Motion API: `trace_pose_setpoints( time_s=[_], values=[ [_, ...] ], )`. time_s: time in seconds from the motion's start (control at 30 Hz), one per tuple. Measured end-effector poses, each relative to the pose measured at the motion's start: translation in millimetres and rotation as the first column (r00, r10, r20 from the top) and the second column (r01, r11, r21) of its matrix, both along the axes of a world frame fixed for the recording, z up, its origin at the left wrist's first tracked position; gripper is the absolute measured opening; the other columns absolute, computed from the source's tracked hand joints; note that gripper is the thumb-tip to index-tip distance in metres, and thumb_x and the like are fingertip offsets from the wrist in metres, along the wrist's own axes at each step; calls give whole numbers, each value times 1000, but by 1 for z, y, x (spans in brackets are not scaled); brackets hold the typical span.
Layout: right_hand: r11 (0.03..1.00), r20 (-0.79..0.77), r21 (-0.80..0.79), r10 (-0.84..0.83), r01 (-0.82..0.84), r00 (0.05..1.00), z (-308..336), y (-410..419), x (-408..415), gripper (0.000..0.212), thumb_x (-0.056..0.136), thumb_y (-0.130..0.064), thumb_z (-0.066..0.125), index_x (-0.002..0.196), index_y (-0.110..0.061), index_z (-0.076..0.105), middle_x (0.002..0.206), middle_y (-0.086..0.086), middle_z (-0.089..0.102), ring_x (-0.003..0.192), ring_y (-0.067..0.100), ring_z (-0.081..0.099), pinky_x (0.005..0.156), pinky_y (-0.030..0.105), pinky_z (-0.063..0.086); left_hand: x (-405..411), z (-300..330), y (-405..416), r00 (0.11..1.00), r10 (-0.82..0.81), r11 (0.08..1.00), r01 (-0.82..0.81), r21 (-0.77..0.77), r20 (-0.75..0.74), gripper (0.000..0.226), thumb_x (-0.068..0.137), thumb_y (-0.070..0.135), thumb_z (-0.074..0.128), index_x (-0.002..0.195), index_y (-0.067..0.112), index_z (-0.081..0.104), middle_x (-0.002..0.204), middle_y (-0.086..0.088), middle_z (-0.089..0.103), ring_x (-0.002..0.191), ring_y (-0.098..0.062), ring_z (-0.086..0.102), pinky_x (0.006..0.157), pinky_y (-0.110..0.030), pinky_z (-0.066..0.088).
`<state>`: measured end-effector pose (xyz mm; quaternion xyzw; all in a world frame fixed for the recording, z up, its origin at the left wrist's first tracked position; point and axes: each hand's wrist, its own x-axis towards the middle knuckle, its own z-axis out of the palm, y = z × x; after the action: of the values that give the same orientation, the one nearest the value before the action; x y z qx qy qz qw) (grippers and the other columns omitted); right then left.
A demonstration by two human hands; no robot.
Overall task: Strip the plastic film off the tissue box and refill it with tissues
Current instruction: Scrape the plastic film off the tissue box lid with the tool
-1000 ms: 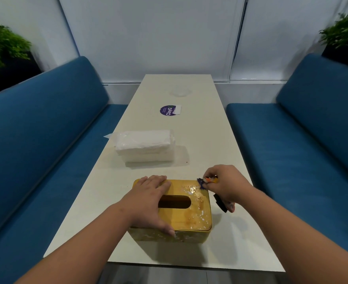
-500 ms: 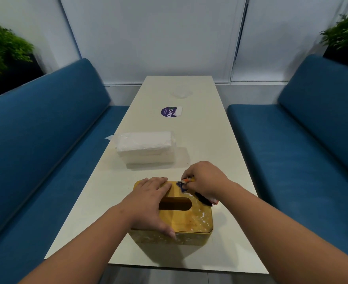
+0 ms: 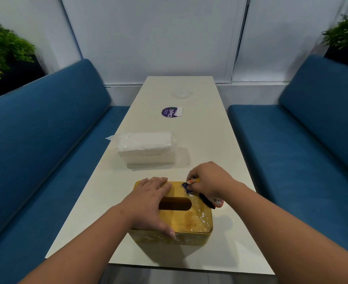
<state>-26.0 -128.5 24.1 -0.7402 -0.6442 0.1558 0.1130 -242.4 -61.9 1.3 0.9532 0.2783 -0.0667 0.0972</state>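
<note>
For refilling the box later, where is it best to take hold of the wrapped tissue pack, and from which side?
Grip the tissue pack across its short width, at the middle of its long sides, coming from above. It lies flat on the table with its long axis running left to right and bare surface all around. Probably avoid the loose film flap at its left end, which would likely slip.

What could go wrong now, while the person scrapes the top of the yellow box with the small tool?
The right hand works a scraper near the left hand that holds down the tissue box; a slip might hit those fingers. White flakes on the lid might fall through the slot. The box stands near the table edge, so a hard push may shift it off.
</note>
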Motion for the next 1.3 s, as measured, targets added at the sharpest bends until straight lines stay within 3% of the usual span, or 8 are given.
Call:
trace_pose_setpoints(
  time_s=[0.23, 0.43, 0.57, 0.7, 0.9, 1.0, 1.13, 1.3],
  values=[
    [999, 1, 39, -1, 1, 1000, -7, -9, -7, 25, 85, -37, 66, 108, -29, 73, 105, -7, 69, 91, 13, 57, 73, 28, 49, 1, 1, -1, 1000, 3, 1000, -3, -4, -5, 138, 35, 100, 45, 150, 33, 7, 158, 9, 3, 144, -15, 0, 115, -37, -4],
    [996, -1, 3, -91, 91, 996, -6, -20, 11, 22, 82, -41, 68, 102, -32, 73, 96, -10, 68, 81, 10, 56, 60, 20, 42, 0, 1, -1, 1000, 3, 1000, -4, -8, -17, 138, 36, 99, 46, 150, 32, 6, 159, 8, 2, 144, -16, -1, 116, -37, -4],
    [995, -25, 21, -95, 95, 995, -10, -21, -3, 22, 83, -37, 65, 102, -31, 73, 96, -10, 67, 83, 12, 57, 69, 27, 52, 0, 1, 0, 1000, 3, 1000, -4, -8, -18, 138, 35, 100, 44, 150, 32, 7, 159, 8, 2, 145, -17, 0, 118, -40, -1],
    [995, -44, -15, -98, 97, 994, -11, -31, 9, 21, 83, -38, 66, 102, -32, 73, 96, -10, 67, 81, 11, 56, 63, 21, 46, 0, 1, 0, 1000, 2, 1000, -2, -8, -19, 137, 37, 98, 48, 150, 32, 7, 158, 9, 2, 144, -15, -1, 117, -38, -3],
    [986, -61, 80, -141, 145, 988, -18, -30, -1, 22, 86, -40, 64, 105, -31, 72, 100, -12, 65, 87, 9, 54, 72, 25, 48, 0, 0, 0, 1000, 11, 1000, -11, -12, -16, 138, 37, 98, 49, 150, 32, 6, 158, 8, 1, 144, -16, -2, 117, -37, -4],
    [989, -164, 13, -144, 148, 976, -15, -34, 10, 16, 82, -39, 69, 96, -34, 72, 90, -16, 63, 80, 8, 55, 66, 19, 45, 0, 0, 0, 1000, 10, 1000, -10, -11, -14, 138, 37, 98, 49, 150, 32, 6, 159, 9, 1, 144, -16, -2, 115, -35, -6],
    [940, -362, 78, -284, 333, 888, -3, -33, 33, 6, 83, -38, 70, 86, -40, 65, 82, -20, 61, 78, 5, 55, 58, 18, 39, 1, 0, 0, 1000, 12, 1000, -12, -14, -6, 138, 37, 98, 49, 150, 32, 6, 159, 9, 0, 144, -15, -3, 112, -32, -10],
    [961, -210, 115, -225, 253, 951, -15, -31, 25, 20, 88, -32, 66, 107, -28, 72, 98, -14, 61, 85, 7, 51, 65, 14, 35, 0, 0, 0, 1000, 15, 1000, -15, -24, -6, 139, 36, 99, 47, 150, 33, 5, 158, 10, 0, 144, -15, -3, 112, -33, -9]
  ],
)
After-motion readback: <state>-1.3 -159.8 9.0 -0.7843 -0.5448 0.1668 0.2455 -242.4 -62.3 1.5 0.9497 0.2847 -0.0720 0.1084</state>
